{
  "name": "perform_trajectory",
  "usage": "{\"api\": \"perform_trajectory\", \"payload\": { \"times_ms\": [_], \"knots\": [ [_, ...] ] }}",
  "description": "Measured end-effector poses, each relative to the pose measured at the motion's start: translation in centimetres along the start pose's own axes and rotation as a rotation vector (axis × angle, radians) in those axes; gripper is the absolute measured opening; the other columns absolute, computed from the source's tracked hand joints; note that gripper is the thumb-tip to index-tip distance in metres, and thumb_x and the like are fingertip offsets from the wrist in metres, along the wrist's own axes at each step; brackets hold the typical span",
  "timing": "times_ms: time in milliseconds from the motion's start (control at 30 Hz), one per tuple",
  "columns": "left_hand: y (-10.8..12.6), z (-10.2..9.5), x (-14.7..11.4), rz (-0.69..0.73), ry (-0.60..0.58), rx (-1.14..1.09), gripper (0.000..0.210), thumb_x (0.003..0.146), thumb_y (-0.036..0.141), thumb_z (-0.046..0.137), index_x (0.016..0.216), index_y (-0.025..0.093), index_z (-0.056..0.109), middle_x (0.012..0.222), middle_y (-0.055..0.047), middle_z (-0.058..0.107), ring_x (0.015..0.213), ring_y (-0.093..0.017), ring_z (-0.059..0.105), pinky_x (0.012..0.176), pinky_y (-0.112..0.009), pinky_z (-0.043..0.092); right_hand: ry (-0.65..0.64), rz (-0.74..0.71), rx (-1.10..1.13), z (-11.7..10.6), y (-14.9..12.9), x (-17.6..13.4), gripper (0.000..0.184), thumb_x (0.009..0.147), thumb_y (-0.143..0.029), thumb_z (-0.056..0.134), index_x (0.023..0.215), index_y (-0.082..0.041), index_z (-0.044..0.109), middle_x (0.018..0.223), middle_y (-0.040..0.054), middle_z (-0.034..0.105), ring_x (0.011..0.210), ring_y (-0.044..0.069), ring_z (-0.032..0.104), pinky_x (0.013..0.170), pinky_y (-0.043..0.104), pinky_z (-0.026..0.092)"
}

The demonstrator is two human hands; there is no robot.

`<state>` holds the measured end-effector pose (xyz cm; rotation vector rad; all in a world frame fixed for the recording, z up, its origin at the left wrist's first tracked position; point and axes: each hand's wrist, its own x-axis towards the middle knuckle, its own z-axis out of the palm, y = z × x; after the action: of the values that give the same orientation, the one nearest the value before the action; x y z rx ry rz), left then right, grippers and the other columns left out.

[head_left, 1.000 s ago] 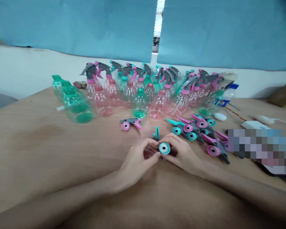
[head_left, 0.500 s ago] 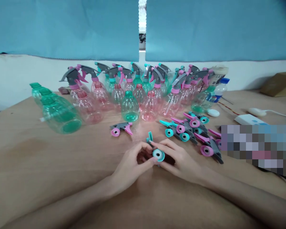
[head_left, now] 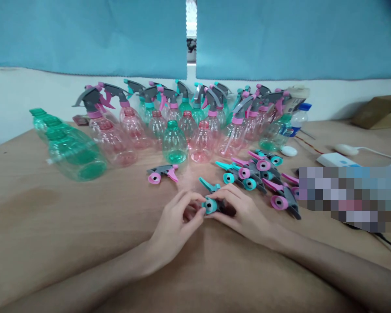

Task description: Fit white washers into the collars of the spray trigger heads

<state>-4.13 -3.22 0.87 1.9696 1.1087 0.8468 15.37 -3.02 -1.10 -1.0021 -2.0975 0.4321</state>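
Between my two hands, low over the near part of the table, is a grey and teal trigger spray head (head_left: 211, 205), its teal collar turned toward me and its teal trigger pointing up and left. My left hand (head_left: 179, 217) pinches the collar from the left with thumb and fingertips. From the right, my right hand (head_left: 243, 211) closes around the grey body, partly hiding it. Just beyond my left hand lies a pink and grey spray head (head_left: 163, 174). A pile of pink and teal spray heads (head_left: 252, 171) lies beyond my right hand.
Open-necked green bottles (head_left: 74, 154) stand at the left. Pink bottles (head_left: 202, 143) and several fitted spray bottles line the back by the wall. To the right are a white round object (head_left: 288, 151), a blue-capped bottle (head_left: 300, 118), a white power strip (head_left: 337, 160) and a cardboard box (head_left: 378, 113).
The spray head has turned in my hands: its collar now sits further left and its trigger leans more to the left. The whole view has shifted slightly.
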Motion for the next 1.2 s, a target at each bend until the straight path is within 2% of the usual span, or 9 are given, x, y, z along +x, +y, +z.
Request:
{"api": "perform_trajectory", "payload": {
  "times_ms": [133, 367, 700, 867, 1067, 1200],
  "knots": [
    [0.0, 0.1, -0.4, 0.071, 0.015, 0.173, 0.021, 0.087, 0.023, 0.055, 0.107, 0.027, 0.061, 0.102, -0.001, 0.054, 0.076, -0.012, 0.06, 0.061, -0.023, 0.05, 0.006, 0.03, 0.012, 0.0, 0.2, -0.1, 0.016, 0.086, -0.028, 0.06, 0.101, -0.023, 0.056, 0.096, 0.0044, 0.064, 0.09, 0.021, 0.058, 0.077, 0.037, 0.05],
    [-0.3, 0.1, -0.7, 0.14, 0.007, 0.307, 0.025, 0.088, 0.024, 0.054, 0.112, 0.027, 0.06, 0.102, -0.003, 0.055, 0.076, -0.014, 0.059, 0.063, -0.026, 0.051, -0.018, 0.083, 0.013, -0.2, 0.0, 0.0, 0.015, 0.085, -0.029, 0.061, 0.098, -0.023, 0.058, 0.082, 0.0024, 0.063, 0.078, 0.019, 0.057, 0.063, 0.03, 0.048],
    [-1.1, -0.4, -0.1, 0.433, -0.059, 0.36, 0.025, 0.089, 0.019, 0.05, 0.112, 0.021, 0.058, 0.104, -0.006, 0.054, 0.072, -0.011, 0.058, 0.065, -0.025, 0.053, -0.012, 0.03, 0.024, -0.3, 0.1, 0.1, 0.019, 0.08, -0.026, 0.069, 0.094, -0.019, 0.06, 0.084, 0.0023, 0.065, 0.079, 0.017, 0.056, 0.066, 0.027, 0.047],
    [-1.1, -0.8, 0.0, 0.576, -0.052, 0.443, 0.026, 0.089, 0.018, 0.05, 0.113, 0.021, 0.058, 0.103, -0.006, 0.056, 0.071, -0.01, 0.058, 0.063, -0.023, 0.053, -0.012, -0.087, 0.029, -0.2, 0.3, 0.1, 0.02, 0.082, -0.028, 0.066, 0.099, -0.017, 0.062, 0.086, 0.0039, 0.068, 0.08, 0.018, 0.055, 0.073, 0.032, 0.047],
    [-1.2, -1.0, 0.1, 0.573, 0.029, 0.586, 0.022, 0.088, 0.018, 0.051, 0.107, 0.021, 0.061, 0.1, -0.005, 0.057, 0.065, -0.01, 0.057, 0.058, -0.022, 0.051, -0.035, -0.133, 0.002, -0.3, 0.4, 0.1, 0.03, 0.082, -0.032, 0.066, 0.106, -0.016, 0.063, 0.092, 0.0058, 0.069, 0.084, 0.019, 0.055, 0.077, 0.034, 0.047],
    [-1.4, -0.8, 0.0, 0.527, 0.063, 0.571, 0.019, 0.087, 0.019, 0.055, 0.105, 0.021, 0.062, 0.097, -0.004, 0.057, 0.066, -0.011, 0.057, 0.058, -0.023, 0.049, -0.035, -0.142, 0.014, -0.3, 0.2, 0.1, 0.03, 0.082, -0.032, 0.065, 0.108, -0.016, 0.063, 0.094, 0.0056, 0.07, 0.085, 0.019, 0.056, 0.077, 0.034, 0.047]
  ]
}}
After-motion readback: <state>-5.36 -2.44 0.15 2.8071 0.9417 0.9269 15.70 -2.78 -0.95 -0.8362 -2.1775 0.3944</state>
